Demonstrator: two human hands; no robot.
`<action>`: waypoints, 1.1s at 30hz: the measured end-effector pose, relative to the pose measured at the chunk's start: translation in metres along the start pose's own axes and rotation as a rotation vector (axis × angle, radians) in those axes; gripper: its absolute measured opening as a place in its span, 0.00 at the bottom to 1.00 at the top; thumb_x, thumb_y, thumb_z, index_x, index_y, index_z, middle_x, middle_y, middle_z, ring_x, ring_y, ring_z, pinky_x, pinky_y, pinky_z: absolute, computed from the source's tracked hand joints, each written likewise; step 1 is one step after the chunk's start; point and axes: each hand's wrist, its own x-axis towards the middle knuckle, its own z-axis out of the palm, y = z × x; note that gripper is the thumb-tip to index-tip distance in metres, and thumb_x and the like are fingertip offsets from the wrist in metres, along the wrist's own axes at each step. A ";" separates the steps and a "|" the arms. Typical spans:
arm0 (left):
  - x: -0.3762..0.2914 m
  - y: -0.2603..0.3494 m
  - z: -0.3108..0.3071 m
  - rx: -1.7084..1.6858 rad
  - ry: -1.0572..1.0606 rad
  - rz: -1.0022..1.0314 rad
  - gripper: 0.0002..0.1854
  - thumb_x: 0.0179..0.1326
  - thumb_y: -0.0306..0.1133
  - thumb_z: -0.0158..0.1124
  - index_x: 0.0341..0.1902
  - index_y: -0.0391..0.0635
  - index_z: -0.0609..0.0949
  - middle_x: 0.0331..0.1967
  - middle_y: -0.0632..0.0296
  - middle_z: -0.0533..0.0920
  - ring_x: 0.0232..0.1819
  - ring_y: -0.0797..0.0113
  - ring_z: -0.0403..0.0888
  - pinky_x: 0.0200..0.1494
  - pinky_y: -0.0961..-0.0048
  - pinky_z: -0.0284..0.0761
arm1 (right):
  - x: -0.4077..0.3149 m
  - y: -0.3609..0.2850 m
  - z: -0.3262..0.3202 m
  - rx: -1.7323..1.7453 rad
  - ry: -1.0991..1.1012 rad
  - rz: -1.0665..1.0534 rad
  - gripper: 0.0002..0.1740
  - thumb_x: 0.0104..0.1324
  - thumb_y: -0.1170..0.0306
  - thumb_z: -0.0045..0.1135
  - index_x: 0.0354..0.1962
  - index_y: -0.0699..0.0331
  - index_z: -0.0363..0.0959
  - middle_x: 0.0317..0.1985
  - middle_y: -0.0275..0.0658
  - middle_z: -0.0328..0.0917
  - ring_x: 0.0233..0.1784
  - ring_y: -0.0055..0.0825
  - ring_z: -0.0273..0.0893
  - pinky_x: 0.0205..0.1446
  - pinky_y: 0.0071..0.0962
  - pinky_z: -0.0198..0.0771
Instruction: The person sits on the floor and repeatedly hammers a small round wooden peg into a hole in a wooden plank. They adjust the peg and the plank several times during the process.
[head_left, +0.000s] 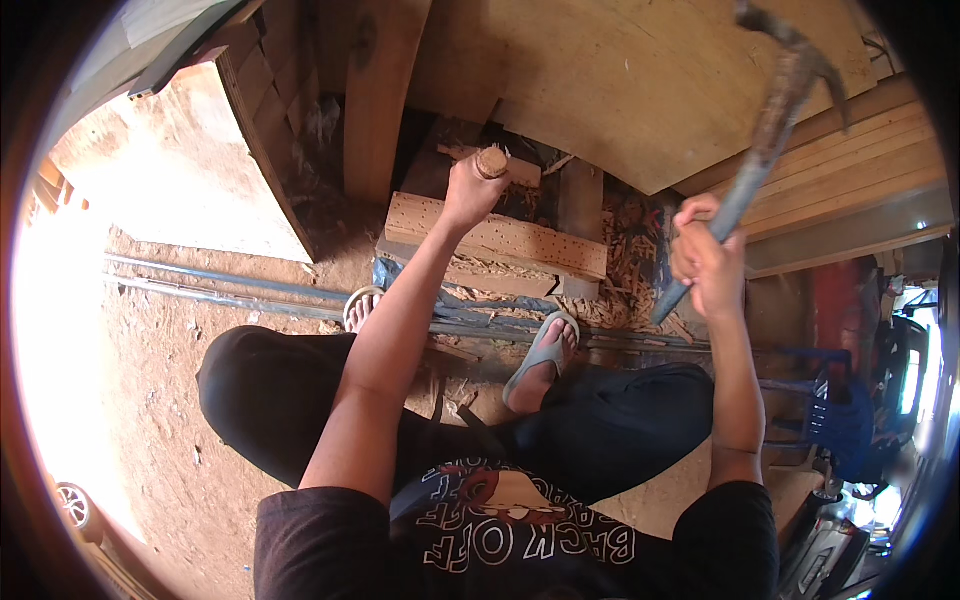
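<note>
My left hand (474, 196) is closed around an upright tool with a round wooden handle (493, 163), probably a chisel; its frayed butt faces me, and the fist hides its lower part. Beneath that hand lies a timber beam (517, 246) dotted with small dark holes or marks. My right hand (707, 259) grips a claw hammer (739, 191) by its grey-blue handle, raised off to the right. The rusty hammer head is up at the top right, apart from the wooden handle. Wood chips (630, 277) lie around the beam.
A large plywood sheet (600, 82) is at the back, and stacked planks (847, 161) are at the right. Another panel (202, 150) stands at the left. Metal bars (225, 289) cross the ground near my sandalled feet. A blue plastic chair (836, 412) is farther right.
</note>
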 end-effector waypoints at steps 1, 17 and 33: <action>-0.001 0.000 0.000 0.016 0.004 -0.002 0.10 0.54 0.28 0.66 0.36 0.34 0.81 0.31 0.45 0.84 0.36 0.56 0.87 0.40 0.64 0.79 | 0.001 0.013 0.002 -0.011 -0.014 -0.015 0.03 0.69 0.73 0.54 0.34 0.57 0.70 0.16 0.21 0.57 0.12 0.07 0.50 0.13 0.16 0.44; 0.000 -0.008 0.001 0.159 0.002 0.014 0.13 0.56 0.32 0.66 0.42 0.36 0.83 0.34 0.48 0.87 0.41 0.59 0.88 0.44 0.65 0.80 | 0.000 0.002 -0.002 -0.051 -0.042 -0.092 0.03 0.69 0.76 0.49 0.36 0.59 0.70 0.16 0.22 0.58 0.12 0.07 0.51 0.13 0.15 0.45; -0.002 0.010 -0.019 -0.060 -0.248 -0.183 0.11 0.57 0.29 0.71 0.39 0.36 0.81 0.34 0.61 0.87 0.36 0.74 0.82 0.42 0.72 0.78 | 0.053 0.060 -0.064 -0.106 -0.031 0.412 0.05 0.64 0.73 0.58 0.38 0.58 0.73 0.17 0.21 0.59 0.12 0.07 0.51 0.13 0.16 0.46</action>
